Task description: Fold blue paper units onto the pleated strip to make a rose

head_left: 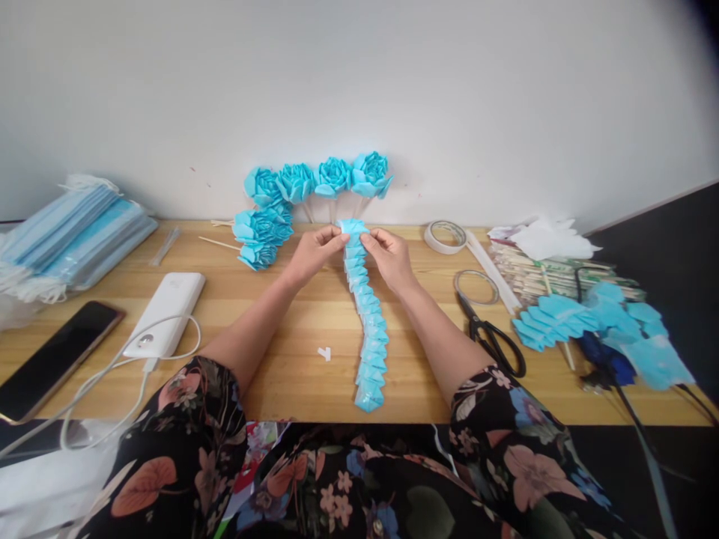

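A long light-blue pleated strip (371,322), folded in a zigzag, lies down the middle of the wooden table toward its front edge. My left hand (317,254) pinches the left side of the strip's far end between thumb and fingers. On the opposite side of that end, my right hand (390,258) pinches it too. Just beyond my hands, several blue folded flowers (333,177) on thin sticks rest along the wall. More blue flowers (258,228) lie to the left of them.
On the right are a tape roll (446,236), black-handled scissors (494,340), another pleated blue piece (553,320) and bundled sticks (522,273). A white power bank (165,314), phone (59,359) and stacked blue masks (73,236) occupy the left. A white scrap (324,353) lies near the strip.
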Motion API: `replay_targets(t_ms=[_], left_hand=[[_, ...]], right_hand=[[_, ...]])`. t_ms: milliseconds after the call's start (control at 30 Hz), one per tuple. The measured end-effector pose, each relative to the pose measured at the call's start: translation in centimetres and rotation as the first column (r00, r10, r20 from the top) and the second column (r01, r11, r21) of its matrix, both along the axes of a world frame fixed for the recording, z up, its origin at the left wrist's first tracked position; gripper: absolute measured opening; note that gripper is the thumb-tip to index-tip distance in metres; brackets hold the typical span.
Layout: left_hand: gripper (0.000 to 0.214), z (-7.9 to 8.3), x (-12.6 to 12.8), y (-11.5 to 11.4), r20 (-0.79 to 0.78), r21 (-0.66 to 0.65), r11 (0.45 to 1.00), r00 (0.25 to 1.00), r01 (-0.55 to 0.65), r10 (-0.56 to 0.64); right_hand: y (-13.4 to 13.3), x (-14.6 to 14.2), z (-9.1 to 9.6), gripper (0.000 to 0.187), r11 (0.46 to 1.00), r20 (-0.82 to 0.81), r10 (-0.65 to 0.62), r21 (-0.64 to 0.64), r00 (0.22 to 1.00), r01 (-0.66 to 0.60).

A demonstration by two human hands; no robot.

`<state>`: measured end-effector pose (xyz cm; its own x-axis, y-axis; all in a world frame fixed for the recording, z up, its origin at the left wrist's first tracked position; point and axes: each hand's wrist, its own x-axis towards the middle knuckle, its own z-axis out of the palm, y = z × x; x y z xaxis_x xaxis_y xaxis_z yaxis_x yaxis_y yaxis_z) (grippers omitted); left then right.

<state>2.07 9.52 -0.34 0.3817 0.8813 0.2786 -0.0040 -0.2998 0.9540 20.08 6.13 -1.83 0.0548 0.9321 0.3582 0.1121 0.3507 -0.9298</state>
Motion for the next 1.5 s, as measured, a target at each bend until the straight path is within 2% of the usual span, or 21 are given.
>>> replay_targets(t_ms=[200,300,400,467,600,833,1133,1267,1367,1500], left_hand=[[0.032,-0.3,0.1,0.1,0.061,0.004,1.000,0.998,0.018,-0.019],[0.032,-0.2,0.2,0.2,0.129,-0.015,1.000,0.991,-0.027,0.028],[0.035,-0.2,0.1,0.2,0.178,-0.017,0.997,0.981,-0.069,0.071],[0.038,0.0,0.0,0.1,0.147,0.010,0.998,0.987,-0.068,0.065],[0.049,0.7,-0.4,-0.5,0.066,0.063,0.998,0.998,-0.029,0.024],[0.039,1.2,-0.7,-0.9,0.066,-0.025,0.998,0.996,0.058,-0.056],[0.023,0.5,-1.3,-1.2,0.057,0.018,1.000,0.998,-0.024,0.022],[0.023,0.0,-1.1,-1.3,0.094,0.017,0.997,0.993,-0.077,0.075],[0.024,-0.3,-0.9,-1.4,0.111,0.017,0.997,0.991,-0.077,0.075],[0.028,-0.2,-0.9,-1.8,0.135,0.030,0.998,0.989,-0.057,0.053]], right_hand=[[0.0,0.1,0.1,0.042,1.000,-0.004,-0.031,0.000,1.000,0.031],[0.0,0.4,0.1,0.046,0.999,-0.027,0.046,-0.001,0.999,-0.046],[0.0,0.4,0.0,0.043,0.989,-0.039,0.127,-0.068,0.991,-0.129],[-0.1,0.3,0.0,0.037,0.988,-0.032,0.121,-0.093,0.992,-0.124],[-0.1,0.1,0.3,0.033,0.997,-0.008,0.052,-0.058,0.999,-0.052],[-0.4,-0.1,0.8,0.033,0.997,-0.001,0.055,-0.049,0.998,-0.055],[-0.3,-0.3,0.4,0.046,0.991,-0.005,0.127,-0.035,0.992,-0.127],[-0.2,-0.4,0.1,0.041,0.979,-0.027,0.196,-0.057,0.980,-0.197],[-0.1,-0.5,0.0,0.040,0.984,-0.005,0.156,-0.087,0.988,-0.156],[-0.3,-0.6,-0.1,0.041,0.993,0.017,0.111,-0.050,0.994,-0.110]])
